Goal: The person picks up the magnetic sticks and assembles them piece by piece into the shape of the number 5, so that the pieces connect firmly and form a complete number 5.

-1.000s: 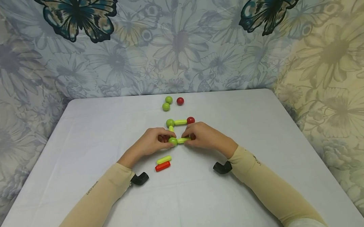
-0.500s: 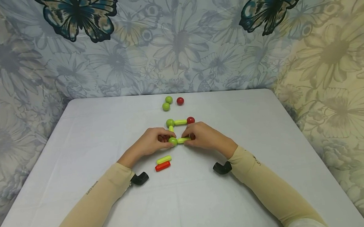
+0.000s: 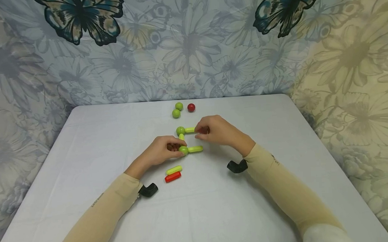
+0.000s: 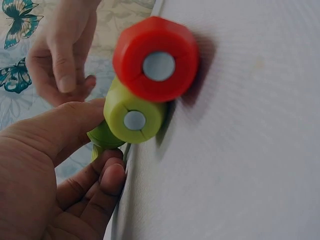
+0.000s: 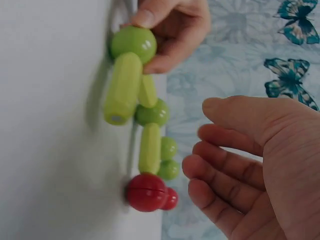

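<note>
My left hand pinches the near green ball between thumb and fingers. A lime rod sticks out to the right from that ball, its other end free. Another short lime rod links it to a far green ball, from which a third lime rod runs right to a red ball. In the head view my right hand covers this red ball. The right wrist view shows the right hand's fingers loosely bent, apart from the pieces, holding nothing.
Two loose green balls and a loose red ball lie near the table's back edge. Closer in, a loose lime rod lies against a red rod. A patterned curtain hangs behind the white table.
My right hand has let go of the near lime rod and moved away from me toward the far red ball. The left hand stays on the near green ball.
</note>
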Motion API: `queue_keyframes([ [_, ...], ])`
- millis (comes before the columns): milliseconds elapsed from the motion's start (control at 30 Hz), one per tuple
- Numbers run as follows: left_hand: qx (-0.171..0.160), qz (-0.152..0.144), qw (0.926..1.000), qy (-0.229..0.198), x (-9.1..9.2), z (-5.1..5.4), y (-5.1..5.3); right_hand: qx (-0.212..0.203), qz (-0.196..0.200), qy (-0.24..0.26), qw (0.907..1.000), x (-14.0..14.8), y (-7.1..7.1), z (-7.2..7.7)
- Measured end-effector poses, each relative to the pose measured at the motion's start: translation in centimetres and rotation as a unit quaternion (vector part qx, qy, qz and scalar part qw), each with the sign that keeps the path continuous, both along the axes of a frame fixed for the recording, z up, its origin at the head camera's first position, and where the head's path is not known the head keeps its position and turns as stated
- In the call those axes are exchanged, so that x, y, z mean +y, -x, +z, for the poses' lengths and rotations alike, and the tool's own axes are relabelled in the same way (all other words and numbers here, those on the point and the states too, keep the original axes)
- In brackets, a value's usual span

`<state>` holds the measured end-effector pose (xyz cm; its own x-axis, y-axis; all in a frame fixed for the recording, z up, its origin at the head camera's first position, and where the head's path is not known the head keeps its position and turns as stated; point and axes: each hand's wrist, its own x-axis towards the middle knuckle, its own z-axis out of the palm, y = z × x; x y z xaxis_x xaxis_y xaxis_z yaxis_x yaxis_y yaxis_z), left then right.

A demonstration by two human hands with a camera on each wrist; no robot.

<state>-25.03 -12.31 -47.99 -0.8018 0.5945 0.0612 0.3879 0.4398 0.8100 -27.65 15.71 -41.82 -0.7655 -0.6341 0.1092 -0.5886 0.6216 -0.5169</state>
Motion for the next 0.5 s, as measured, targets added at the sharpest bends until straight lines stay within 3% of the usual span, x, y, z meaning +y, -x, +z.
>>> queue_keyframes([
  [233,0.003,0.002,1.0000,-0.005,0.0,-0.1,0.2,0.007,0.000,-0.002,1.0000,-0.9,3.5,2.7],
  [500,-0.007,0.000,1.0000,-0.003,0.0,-0.1,0.1,-0.015,-0.011,-0.034,0.9993,-2.6,6.6,4.2],
])
